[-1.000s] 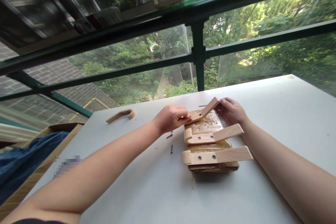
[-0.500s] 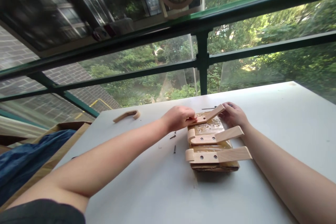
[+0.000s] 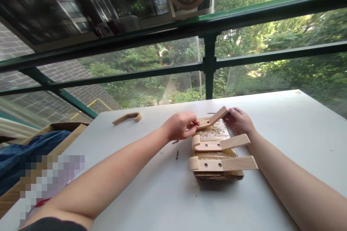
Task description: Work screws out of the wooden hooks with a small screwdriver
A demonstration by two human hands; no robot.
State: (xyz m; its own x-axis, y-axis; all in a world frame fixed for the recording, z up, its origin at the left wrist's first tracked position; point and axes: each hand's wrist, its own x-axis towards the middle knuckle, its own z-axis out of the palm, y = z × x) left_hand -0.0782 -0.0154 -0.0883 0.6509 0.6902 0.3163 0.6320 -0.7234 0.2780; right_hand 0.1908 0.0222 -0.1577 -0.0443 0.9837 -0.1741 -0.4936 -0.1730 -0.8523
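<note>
Hooks of pale, smooth wood, each a flat strip curled at one end, lie across a brown board (image 3: pixel 217 175) on the white worktop (image 3: pixel 162 195). Nearest on the board is the near hook (image 3: pixel 223 164), fixed flat by two screws. Beyond it sits the middle hook (image 3: pixel 221 144), fixed the same way, with its plain end overhanging the board's right edge. At the board's far end lies the far hook (image 3: pixel 213 119), tilted, its right end raised off the board.

The left hand (image 3: pixel 180 126) pinches the far hook's low end, thumb and fingers pressed together, probably to pin it against the board. The right hand (image 3: pixel 240 121) rests fingers curled on the raised end, apparently steadying the angle.

Left of the board lie small dark loose screws (image 3: pixel 176 154). Further left and beyond is a spare hook (image 3: pixel 127 117), unmounted. Past the board's far end stands a green railing (image 3: pixel 208 65).
</note>
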